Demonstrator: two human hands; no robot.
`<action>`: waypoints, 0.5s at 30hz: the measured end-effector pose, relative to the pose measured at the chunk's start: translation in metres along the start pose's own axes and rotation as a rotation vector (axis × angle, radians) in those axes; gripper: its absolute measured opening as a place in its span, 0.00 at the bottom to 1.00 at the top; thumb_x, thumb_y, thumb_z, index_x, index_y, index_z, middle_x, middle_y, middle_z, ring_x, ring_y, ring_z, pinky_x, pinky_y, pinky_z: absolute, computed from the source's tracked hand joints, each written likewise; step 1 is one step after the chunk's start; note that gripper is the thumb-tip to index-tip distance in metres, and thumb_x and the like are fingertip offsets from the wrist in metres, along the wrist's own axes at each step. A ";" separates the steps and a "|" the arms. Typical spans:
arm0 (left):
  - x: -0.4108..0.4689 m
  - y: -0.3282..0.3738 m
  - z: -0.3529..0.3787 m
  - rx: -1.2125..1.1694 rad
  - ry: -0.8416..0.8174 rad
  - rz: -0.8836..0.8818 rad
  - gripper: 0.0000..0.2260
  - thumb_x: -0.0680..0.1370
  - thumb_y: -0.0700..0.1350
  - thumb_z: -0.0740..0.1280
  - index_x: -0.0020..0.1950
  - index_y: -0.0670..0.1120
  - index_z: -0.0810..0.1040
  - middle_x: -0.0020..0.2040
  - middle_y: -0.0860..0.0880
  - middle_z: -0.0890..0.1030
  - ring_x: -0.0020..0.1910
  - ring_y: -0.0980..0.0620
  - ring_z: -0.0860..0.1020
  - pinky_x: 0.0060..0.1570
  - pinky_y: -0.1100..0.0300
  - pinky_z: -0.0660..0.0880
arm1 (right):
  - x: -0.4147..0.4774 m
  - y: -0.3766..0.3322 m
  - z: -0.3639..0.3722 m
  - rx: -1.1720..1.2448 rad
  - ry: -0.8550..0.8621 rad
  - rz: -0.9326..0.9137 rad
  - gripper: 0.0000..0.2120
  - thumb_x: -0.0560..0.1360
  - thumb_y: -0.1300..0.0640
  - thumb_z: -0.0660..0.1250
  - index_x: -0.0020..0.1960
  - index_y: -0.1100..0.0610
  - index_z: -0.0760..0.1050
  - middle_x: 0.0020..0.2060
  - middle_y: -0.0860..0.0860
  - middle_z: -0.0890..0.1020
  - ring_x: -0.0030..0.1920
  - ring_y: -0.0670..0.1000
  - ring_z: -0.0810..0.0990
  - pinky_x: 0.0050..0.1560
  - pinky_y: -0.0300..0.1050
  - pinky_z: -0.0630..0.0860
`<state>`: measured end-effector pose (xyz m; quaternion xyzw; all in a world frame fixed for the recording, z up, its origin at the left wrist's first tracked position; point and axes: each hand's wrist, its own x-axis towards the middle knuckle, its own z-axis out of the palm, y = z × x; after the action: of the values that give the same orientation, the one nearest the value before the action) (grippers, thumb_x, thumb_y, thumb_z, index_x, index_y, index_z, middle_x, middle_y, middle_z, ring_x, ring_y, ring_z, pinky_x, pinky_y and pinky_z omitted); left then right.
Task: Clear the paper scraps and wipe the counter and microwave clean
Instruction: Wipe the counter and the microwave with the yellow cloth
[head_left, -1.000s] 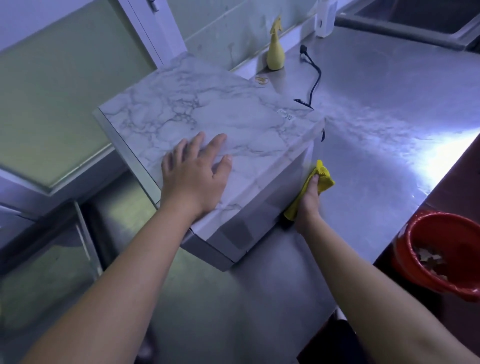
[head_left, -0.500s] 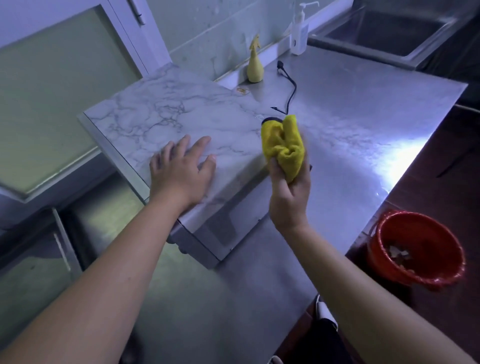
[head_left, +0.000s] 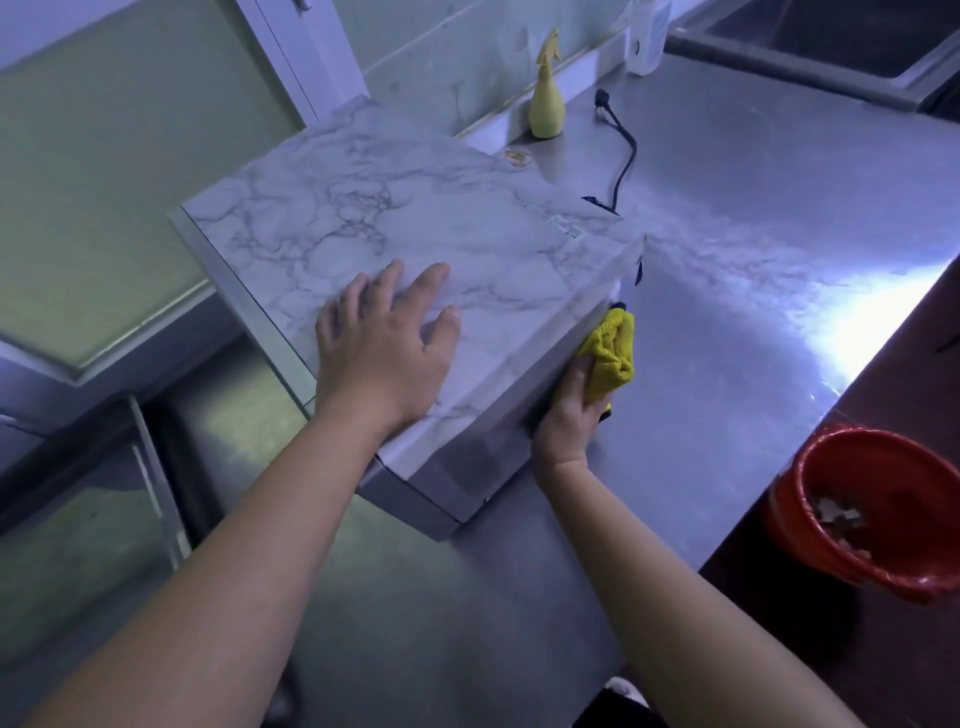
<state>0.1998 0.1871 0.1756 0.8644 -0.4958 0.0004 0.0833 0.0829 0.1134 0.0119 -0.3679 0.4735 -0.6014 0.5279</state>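
The microwave, wrapped in white marble-pattern film, stands on the steel counter. My left hand lies flat on its top near the front edge, fingers spread. My right hand grips a bunched yellow cloth and holds it against the microwave's right side wall, low down by the counter. Paper scraps lie inside a red bin at the lower right, beyond the counter's edge.
A yellow spray bottle stands at the wall behind the microwave. The black power cord trails loose over the counter. A white pump bottle and a sink are at the far right. A cabinet door is at left.
Half a second ago my right hand held the cloth up above the microwave's right top edge. It has come back down to the side wall. My left hand stayed on top.
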 end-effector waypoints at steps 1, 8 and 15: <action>0.001 0.000 0.001 0.003 0.003 -0.002 0.23 0.81 0.63 0.50 0.76 0.67 0.56 0.81 0.54 0.57 0.79 0.48 0.51 0.76 0.43 0.47 | 0.004 0.005 -0.003 0.026 0.005 0.125 0.32 0.79 0.40 0.59 0.78 0.54 0.63 0.76 0.51 0.68 0.76 0.51 0.65 0.77 0.54 0.59; 0.001 0.000 -0.001 0.004 0.002 -0.021 0.25 0.77 0.66 0.47 0.75 0.68 0.58 0.80 0.55 0.58 0.79 0.49 0.53 0.75 0.45 0.48 | 0.018 0.016 -0.024 0.106 -0.054 0.680 0.31 0.79 0.34 0.58 0.76 0.49 0.65 0.68 0.47 0.75 0.67 0.50 0.74 0.67 0.49 0.71; -0.002 0.001 -0.004 -0.006 -0.013 -0.036 0.26 0.77 0.66 0.47 0.75 0.68 0.58 0.80 0.56 0.58 0.79 0.50 0.53 0.76 0.47 0.48 | 0.032 -0.027 -0.048 0.013 -0.064 0.567 0.09 0.82 0.47 0.63 0.60 0.46 0.76 0.58 0.46 0.80 0.62 0.51 0.77 0.63 0.47 0.73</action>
<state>0.1986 0.1892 0.1794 0.8729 -0.4808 -0.0084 0.0828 0.0246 0.0901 0.0224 -0.2364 0.5367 -0.4206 0.6922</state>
